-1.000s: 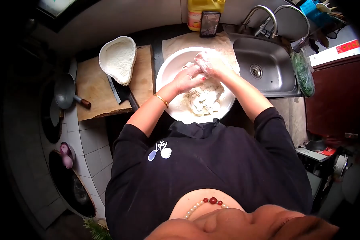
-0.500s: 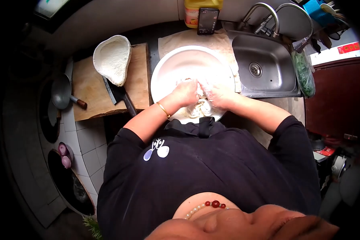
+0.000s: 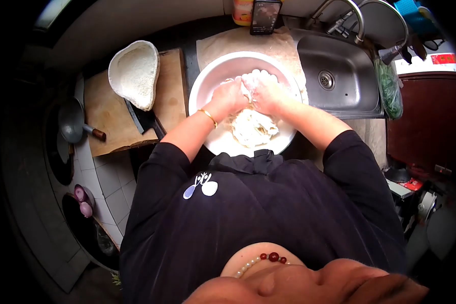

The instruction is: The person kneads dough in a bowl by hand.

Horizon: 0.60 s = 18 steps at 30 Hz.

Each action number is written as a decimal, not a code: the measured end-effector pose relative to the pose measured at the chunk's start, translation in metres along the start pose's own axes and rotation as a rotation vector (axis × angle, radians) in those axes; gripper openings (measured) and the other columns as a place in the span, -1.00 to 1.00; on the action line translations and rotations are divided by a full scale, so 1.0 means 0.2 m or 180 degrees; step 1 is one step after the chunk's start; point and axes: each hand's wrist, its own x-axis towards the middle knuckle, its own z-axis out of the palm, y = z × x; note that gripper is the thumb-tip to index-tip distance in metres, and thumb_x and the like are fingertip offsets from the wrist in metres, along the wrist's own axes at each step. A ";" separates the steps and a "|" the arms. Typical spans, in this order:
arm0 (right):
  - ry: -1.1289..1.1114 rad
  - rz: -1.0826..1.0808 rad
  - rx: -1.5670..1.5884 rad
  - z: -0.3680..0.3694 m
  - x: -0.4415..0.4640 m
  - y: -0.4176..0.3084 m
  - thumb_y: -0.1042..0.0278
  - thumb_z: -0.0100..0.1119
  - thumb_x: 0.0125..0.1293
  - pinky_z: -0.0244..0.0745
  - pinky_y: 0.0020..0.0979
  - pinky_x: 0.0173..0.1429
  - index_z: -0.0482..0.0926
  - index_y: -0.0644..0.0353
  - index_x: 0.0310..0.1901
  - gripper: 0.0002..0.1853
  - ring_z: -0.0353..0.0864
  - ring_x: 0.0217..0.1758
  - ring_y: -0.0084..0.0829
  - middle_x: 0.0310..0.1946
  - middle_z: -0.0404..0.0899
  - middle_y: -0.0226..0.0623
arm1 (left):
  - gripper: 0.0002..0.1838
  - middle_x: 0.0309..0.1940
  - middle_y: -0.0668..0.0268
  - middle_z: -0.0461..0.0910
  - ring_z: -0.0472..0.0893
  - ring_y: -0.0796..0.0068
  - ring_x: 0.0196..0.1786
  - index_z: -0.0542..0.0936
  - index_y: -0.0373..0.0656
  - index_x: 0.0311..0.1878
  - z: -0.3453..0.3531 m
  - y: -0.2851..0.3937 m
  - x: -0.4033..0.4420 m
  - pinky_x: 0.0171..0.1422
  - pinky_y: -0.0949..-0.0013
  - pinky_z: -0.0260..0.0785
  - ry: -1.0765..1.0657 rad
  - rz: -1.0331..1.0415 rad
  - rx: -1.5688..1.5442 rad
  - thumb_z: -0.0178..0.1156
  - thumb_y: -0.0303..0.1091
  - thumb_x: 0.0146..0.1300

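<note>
A large white basin (image 3: 196, 104) stands in front of my body with a rough, lumpy mass of dough (image 3: 253, 130) in its near part. Both hands are inside the basin, just beyond that mass and side by side. My left hand (image 3: 229, 96), with a gold bangle at the wrist, is closed, its fingers curled against pale dough. Whitened with flour, my right hand (image 3: 263, 93) is curled next to it, pressing on the dough between the two. My fingertips are partly hidden, and glare washes out the far side of the basin.
On the left, a wooden board (image 3: 99, 119) bears a container of flour (image 3: 136, 71) and a cleaver (image 3: 146, 119). A ladle (image 3: 72, 121) and onions (image 3: 84, 201) lie farther left. A phone (image 3: 265, 17) stands behind the basin. Right is a steel sink (image 3: 339, 86) with a faucet (image 3: 357, 20).
My hands have moved away from my body toward the far side of the basin, uncovering more of the dough. The camera view has shifted slightly.
</note>
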 end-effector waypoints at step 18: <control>-0.0569 -0.0411 0.0038 -0.07 -0.11 0.06 -0.29 0.19 0.03 0.13 -0.10 0.43 0.20 0.09 0.40 -0.05 0.25 0.36 -0.02 0.32 0.28 -0.04 | -0.22 0.07 -0.25 0.41 0.42 -0.13 0.17 0.36 -0.39 0.20 -0.11 0.01 -0.39 0.32 0.04 0.22 -0.0065 0.1185 0.0225 0.25 0.02 0.03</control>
